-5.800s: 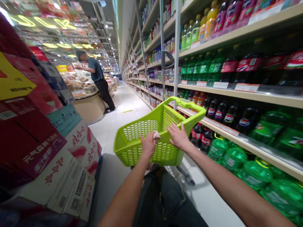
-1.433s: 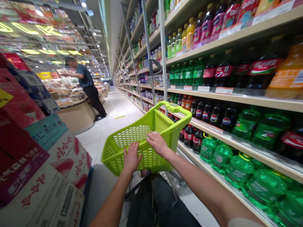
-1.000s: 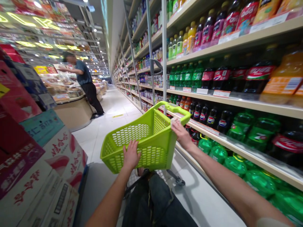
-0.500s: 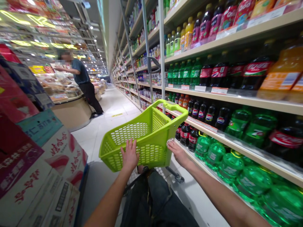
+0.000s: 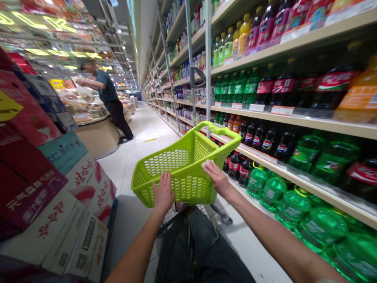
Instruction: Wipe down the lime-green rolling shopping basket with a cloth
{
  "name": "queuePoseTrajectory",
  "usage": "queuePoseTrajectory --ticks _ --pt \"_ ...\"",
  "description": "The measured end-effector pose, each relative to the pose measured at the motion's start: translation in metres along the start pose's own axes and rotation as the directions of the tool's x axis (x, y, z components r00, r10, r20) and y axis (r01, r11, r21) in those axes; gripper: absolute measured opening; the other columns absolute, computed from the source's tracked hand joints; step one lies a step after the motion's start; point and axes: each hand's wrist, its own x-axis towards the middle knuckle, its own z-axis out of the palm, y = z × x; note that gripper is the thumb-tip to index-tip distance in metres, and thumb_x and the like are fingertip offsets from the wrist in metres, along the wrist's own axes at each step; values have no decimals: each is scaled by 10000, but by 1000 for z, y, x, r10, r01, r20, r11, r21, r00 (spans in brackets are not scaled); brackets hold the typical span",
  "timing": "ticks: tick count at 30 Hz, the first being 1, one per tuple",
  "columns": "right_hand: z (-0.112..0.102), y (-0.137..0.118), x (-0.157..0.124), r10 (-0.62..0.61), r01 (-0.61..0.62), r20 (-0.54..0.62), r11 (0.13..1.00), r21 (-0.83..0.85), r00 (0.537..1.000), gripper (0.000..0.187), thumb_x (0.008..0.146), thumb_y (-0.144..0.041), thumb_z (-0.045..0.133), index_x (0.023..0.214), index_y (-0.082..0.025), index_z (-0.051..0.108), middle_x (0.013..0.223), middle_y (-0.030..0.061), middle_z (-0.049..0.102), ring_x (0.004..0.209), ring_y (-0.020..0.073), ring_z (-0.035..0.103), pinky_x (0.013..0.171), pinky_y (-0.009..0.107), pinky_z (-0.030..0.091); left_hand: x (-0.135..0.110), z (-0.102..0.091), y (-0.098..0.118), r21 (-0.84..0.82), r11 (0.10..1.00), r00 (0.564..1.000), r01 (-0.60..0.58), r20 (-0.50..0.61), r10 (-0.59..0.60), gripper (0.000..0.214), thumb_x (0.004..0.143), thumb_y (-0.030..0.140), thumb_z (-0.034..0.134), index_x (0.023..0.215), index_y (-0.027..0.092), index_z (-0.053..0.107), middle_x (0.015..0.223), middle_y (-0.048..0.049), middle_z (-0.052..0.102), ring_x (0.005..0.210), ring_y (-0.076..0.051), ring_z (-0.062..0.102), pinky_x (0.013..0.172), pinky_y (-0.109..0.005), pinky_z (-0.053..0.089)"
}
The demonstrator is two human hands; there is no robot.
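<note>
A lime-green plastic shopping cart basket (image 5: 173, 159) stands in the aisle right in front of me, its handle at the far right end. My left hand (image 5: 163, 193) lies flat with fingers spread against the basket's near mesh wall. My right hand (image 5: 216, 177) rests on the basket's near right corner, fingers pressed on a small white cloth or tissue (image 5: 205, 163) against the rim. The basket looks empty inside.
Shelves of soda bottles (image 5: 273, 141) run along the right. Stacked red and white cartons (image 5: 59, 188) crowd the left. A person in a dark blue shirt (image 5: 110, 100) leans over a round display counter ahead. My dark trousers (image 5: 194, 247) show below the basket. White tiled floor runs down the aisle.
My right hand slid with the white cloth along the basket's right side, up near the handle, down to the lower corner, then back up to the rim. My left hand stayed flat on the near wall.
</note>
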Motion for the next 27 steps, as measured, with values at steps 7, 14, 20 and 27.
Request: queuePoseTrajectory --ticks 7,14,20,27 --pt "30 -6 -9 -106 105 30 993 56 994 378 830 -50 337 1075 -155 605 1132 80 601 1233 156 364 998 359 392 -8 1 -14 14 998 998 62 -5 -62 625 721 142 416 1328 117 270 1424 -86 233 1314 -212 187 1056 -533 98" --pt "43 -49 19 -198 207 -69 962 179 978 403 846 -55 322 1172 -169 529 1266 52 495 1300 156 217 1055 400 311 -13 -7 -39 24 978 979 206 -3 -206 606 730 172 425 1314 79 293 1400 -131 285 1302 -249 214 1044 -543 140" --pt "92 -67 3 -294 282 78 949 141 953 287 852 -102 400 1036 -151 615 1110 86 612 1217 167 393 973 365 420 -19 -14 -62 9 983 980 186 76 -186 610 718 138 420 1314 107 296 1400 -113 293 1303 -233 217 1056 -533 122" --pt "116 -143 46 -414 402 4 885 235 910 295 883 -142 371 1094 -150 576 1234 52 526 1296 154 242 1058 348 319 -26 -22 -98 -96 926 927 366 131 -352 620 677 5 326 1279 149 357 1367 -98 363 1275 -202 289 1043 -530 183"
